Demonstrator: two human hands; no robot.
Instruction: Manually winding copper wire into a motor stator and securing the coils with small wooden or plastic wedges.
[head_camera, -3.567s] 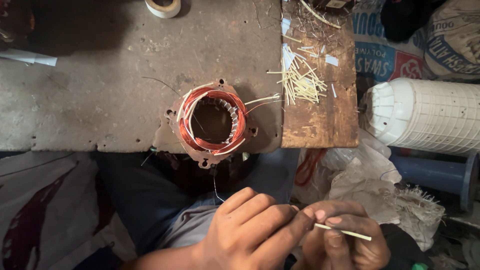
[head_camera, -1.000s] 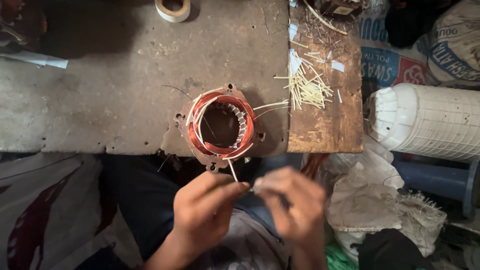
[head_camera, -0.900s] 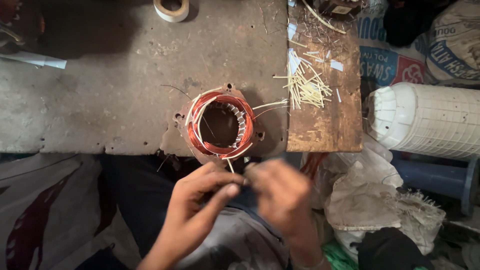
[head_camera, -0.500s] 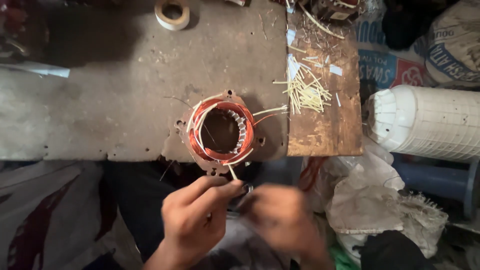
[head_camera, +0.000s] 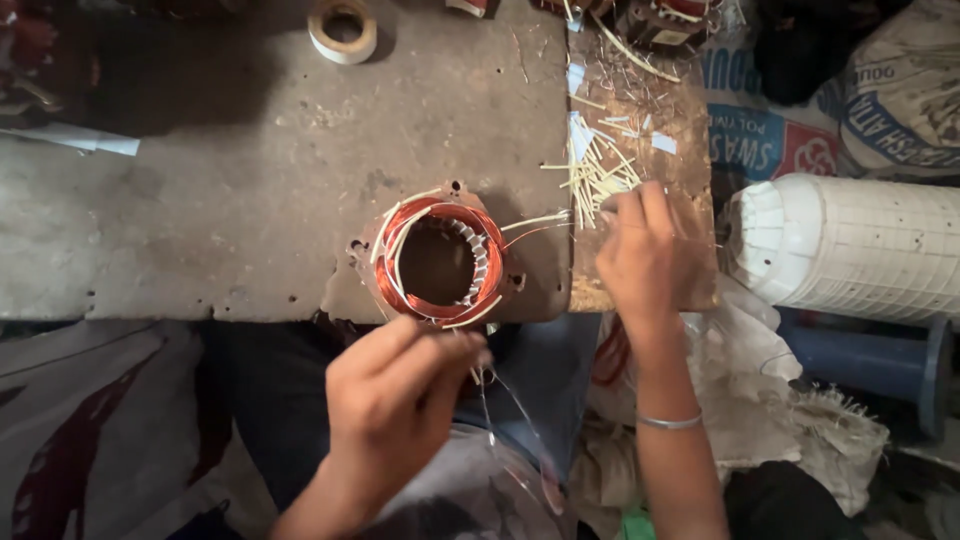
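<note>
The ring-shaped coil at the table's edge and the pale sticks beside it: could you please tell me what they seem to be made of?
The coil looks like enamelled copper wire: glossy orange-red strands bundled around a dull grey metal core with slotted teeth. The pale sticks under the right hand look like matte cream slivers, perhaps bamboo or stiff insulating paper; I cannot tell which.

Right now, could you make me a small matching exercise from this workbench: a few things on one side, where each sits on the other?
Things:
1. tape roll
2. copper winding
3. pale sticks
4. white ribbed cylinder

Places:
A. on the wooden board, under the right hand
B. off the bench, far right
C. top edge of the bench
D. bench front edge, above the left hand

Pairs: 1-C, 2-D, 3-A, 4-B
</note>
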